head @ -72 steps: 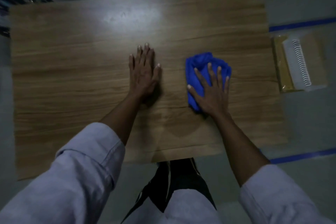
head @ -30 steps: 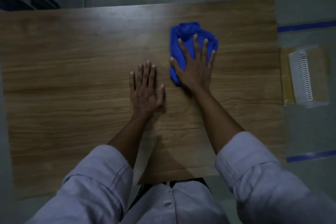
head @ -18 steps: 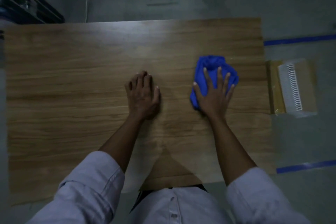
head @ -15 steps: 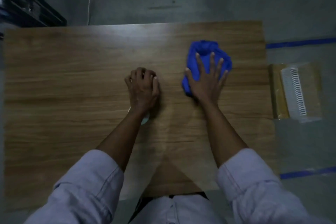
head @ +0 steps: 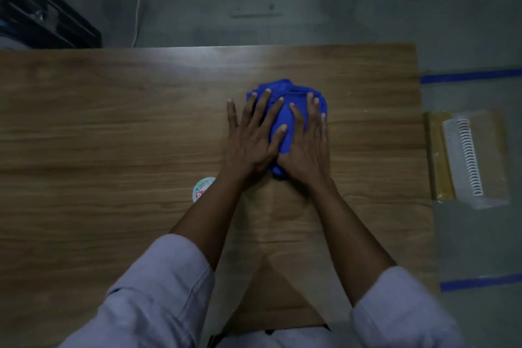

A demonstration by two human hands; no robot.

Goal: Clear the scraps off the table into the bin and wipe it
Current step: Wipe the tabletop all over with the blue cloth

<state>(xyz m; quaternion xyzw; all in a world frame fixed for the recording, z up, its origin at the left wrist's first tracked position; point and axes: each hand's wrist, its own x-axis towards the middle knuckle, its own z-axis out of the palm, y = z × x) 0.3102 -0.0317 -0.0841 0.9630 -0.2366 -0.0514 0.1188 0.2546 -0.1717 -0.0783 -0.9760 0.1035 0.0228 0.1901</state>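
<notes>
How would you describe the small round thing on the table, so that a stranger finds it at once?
Start from the wooden table. Follow the left forearm back from the blue cloth; the small round disc lies at its outer side. It alone is white with coloured print, partly hidden by the arm.

Your left hand [head: 248,144] and right hand [head: 308,147] cover most of the cloth [head: 293,88]. Your left forearm [head: 214,212] hides part of the sticker [head: 201,189], its print too blurred to read. The table [head: 113,121] is cut off at its left end.
</notes>
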